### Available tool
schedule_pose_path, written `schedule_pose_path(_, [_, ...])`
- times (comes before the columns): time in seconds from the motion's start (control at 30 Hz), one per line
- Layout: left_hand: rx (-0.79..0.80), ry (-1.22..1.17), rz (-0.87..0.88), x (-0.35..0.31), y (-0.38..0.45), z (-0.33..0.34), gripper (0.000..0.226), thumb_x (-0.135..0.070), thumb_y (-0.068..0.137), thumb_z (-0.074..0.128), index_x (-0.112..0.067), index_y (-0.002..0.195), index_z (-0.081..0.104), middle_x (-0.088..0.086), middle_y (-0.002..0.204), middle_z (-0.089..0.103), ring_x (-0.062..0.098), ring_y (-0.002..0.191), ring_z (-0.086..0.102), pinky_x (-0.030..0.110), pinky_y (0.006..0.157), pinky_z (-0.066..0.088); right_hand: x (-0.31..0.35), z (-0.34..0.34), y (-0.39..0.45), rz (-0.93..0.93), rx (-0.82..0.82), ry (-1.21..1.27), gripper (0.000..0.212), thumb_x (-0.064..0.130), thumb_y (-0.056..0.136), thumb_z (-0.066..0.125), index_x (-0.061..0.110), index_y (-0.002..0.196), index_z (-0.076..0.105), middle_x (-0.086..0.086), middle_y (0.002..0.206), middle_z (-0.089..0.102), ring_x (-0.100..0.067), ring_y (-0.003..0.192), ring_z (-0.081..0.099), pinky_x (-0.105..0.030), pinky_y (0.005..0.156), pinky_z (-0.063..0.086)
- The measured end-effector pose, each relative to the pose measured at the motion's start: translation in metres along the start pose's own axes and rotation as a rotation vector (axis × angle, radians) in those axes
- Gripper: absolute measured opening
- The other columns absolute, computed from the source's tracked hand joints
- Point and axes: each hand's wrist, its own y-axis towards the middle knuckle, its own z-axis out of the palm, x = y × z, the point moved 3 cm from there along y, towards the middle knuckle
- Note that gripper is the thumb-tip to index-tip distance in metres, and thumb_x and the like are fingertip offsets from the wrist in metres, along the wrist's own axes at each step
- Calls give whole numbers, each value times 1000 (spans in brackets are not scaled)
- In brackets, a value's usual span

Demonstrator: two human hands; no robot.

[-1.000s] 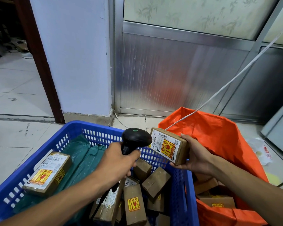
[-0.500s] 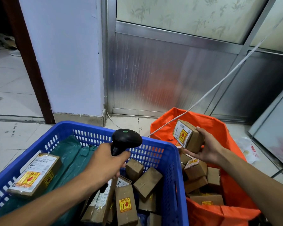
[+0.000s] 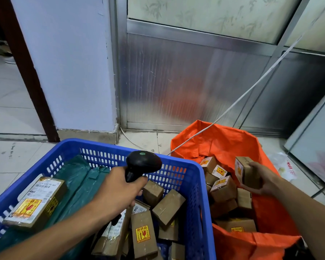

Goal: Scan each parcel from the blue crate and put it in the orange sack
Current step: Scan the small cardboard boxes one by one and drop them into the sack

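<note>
The blue crate [image 3: 201, 177] fills the lower left and holds several brown cardboard parcels and green plastic mailers. My left hand [image 3: 118, 192] grips a black barcode scanner [image 3: 142, 164] above the crate's middle. To the right stands the orange sack [image 3: 223, 143], open, with several small brown parcels piled inside. My right hand [image 3: 261, 181] holds a small brown parcel [image 3: 247, 171] with a yellow-and-red fragile sticker, over the sack's right side and just above the pile.
A larger labelled box [image 3: 36, 203] rests on the green mailers [image 3: 79, 184] at the crate's left. A white cable [image 3: 251, 91] runs from the upper right down to the sack's rim. Metal door panels stand behind; a white plastic bag [image 3: 287, 167] lies on the floor tiles at right.
My right hand has carried the small parcel from beside the scanner, rightward and down over the orange sack. My left hand has kept the scanner over the crate.
</note>
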Motion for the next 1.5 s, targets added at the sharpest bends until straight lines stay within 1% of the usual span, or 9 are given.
schedule_pose_path(0.1, [-6, 20, -2, 1, 1, 2, 24, -15, 94, 67, -5, 73, 62, 1, 48, 61, 17, 40, 52, 29, 53, 46, -7, -9, 6, 34, -1, -72, 44, 34, 93, 64, 14, 129, 48, -24, 126, 47, -41, 110, 53, -51, 45, 58])
schedule_pose_path(0.27, [-9, 28, -14, 2, 2, 7, 19, -16, 93, 69, -7, 77, 64, 2, 54, 64, 15, 41, 52, 29, 51, 47, -15, -15, 16, 53, 8, -132, 29, 30, 96, 62, 8, 110, 50, -20, 94, 52, -35, 80, 55, -55, 52, 56])
schedule_pose_path(0.37, [-10, 54, -19, 2, 2, 10, 17, -18, 94, 69, -9, 79, 64, 3, 57, 65, 12, 41, 53, 26, 49, 47, -20, -16, 23, 59, -15, -173, 35, 30, 95, 64, 11, 120, 49, -20, 105, 52, -37, 97, 55, -55, 67, 61])
schedule_pose_path(0.5, [-8, 80, -28, 6, 4, 12, 16, -17, 94, 68, -6, 82, 66, 7, 59, 66, 13, 41, 55, 29, 51, 48, -27, -11, 28, 62, -15, -243, 34, 29, 94, 64, 13, 119, 48, -20, 126, 45, -40, 113, 50, -56, 43, 55])
schedule_pose_path(0.73, [7, 92, -39, 8, 5, 14, 15, -17, 94, 68, -7, 83, 66, 20, 66, 70, 14, 41, 55, 29, 51, 46, -30, -9, 50, 31, -41, -262, 53, 26, 90, 69, 11, 136, 45, -19, 141, 43, -45, 128, 46, -55, 42, 55])
schedule_pose_path(0.87, [6, 103, -36, 6, 4, 14, 16, -16, 94, 68, -6, 82, 66, 23, 71, 70, 12, 41, 55, 28, 51, 46, -33, -10, 63, -15, -84, -272, 62, 26, 87, 73, 7, 139, 45, -22, 141, 47, -46, 122, 51, -55, 50, 57])
schedule_pose_path(0.97, [1, 104, -42, 6, 4, 14, 17, -15, 94, 68, -6, 80, 66, 15, 64, 69, 11, 41, 55, 27, 49, 46, -33, 0, 47, -18, -79, -283, 42, 20, 96, 64, 1, 128, 45, -21, 120, 53, -40, 105, 58, -52, 85, 56])
schedule_pose_path(1.07, [7, 117, -47, 5, 2, 14, 18, -16, 93, 68, -6, 79, 66, 6, 60, 66, 9, 39, 54, 24, 46, 45, -34, 2, 47, -37, -94, -401, 31, 12, 98, 61, -5, 120, 47, -21, 95, 54, -36, 77, 62, -45, 59, 53])
schedule_pose_path(1.5, [0, 107, -33, 2, 1, 13, 19, -17, 93, 67, -14, 75, 62, -3, 52, 62, 6, 37, 53, 19, 42, 43, -13, 26, 38, -275, -77, -821, 44, 15, 95, 65, -10, 129, 52, -20, 103, 58, -33, 87, 57, -37, 68, 45])
